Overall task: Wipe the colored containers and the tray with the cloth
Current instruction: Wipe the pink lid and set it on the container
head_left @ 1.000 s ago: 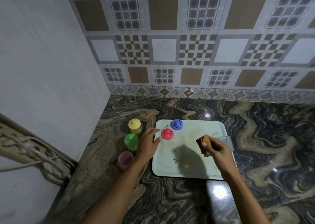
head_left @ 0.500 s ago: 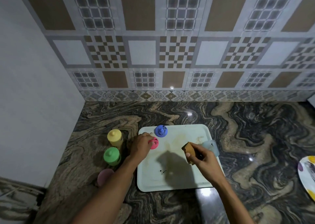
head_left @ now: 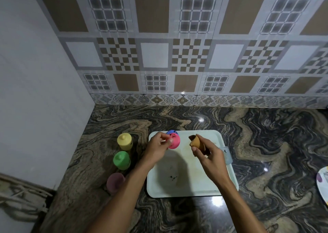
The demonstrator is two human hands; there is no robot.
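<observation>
pink container (head_left: 174,142), black marks unreadable, held in left hand (head_left: 156,150), brown cloth (head_left: 196,142) gripped in right hand (head_left: 211,160)

Dark swirled stone countertop (head_left: 266,144), glossy, carried everything. White tray (head_left: 195,184) lay flat on it right in front of me. Three containers stood upright on the stone off the tray's left edge: yellow container (head_left: 124,141) at 10 o'clock, green container (head_left: 121,160) at 9, mauve container (head_left: 115,182) at 8. Pale blue container (head_left: 227,154) at the tray's 3 o'clock rim; I couldn't tell whether it stood on stone or tray. Patterned plate (head_left: 323,184) at 4 o'clock, well apart, cut by the frame.
</observation>
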